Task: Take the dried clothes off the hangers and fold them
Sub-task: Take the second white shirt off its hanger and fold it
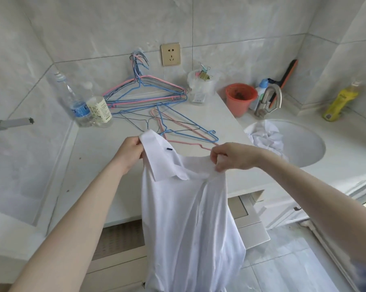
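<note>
Tiled laundry corner here: pale marble-look wall [93, 28] and a white countertop [97, 165] running across the middle of the frame. Dead centre is the white collared shirt [188, 218], held up in the air in front of the counter's near edge. It hangs right down to the bottom of the frame, with the button placket facing the camera. The left hand [129, 152] pinches the left end of the collar, fingers curled on the fabric. The right hand [230, 157] pinches the neckline just above the placket, also tight on cloth. There's a tiny dark tab [169, 149] on the collar.

Just behind the shirt, a few loose wire hangers [179, 131] lie on the counter, blue, pink and one dark, all overlapping. Further back is a bigger stack of hangers [144, 91], hooks propped against the wall just left of a beige wall socket [171, 54]. Left of the stack stand a clear bottle [72, 98] and a pale-label bottle [99, 111], touching each other.

Over on the right are a plastic tub [201, 87] with binder clips on top, an orange bucket [241, 98], a metal tap [269, 100] and the round sink [308, 144] with crumpled white fabric [264, 133] in it. A yellow bottle [339, 102] sits at the far right.
</note>
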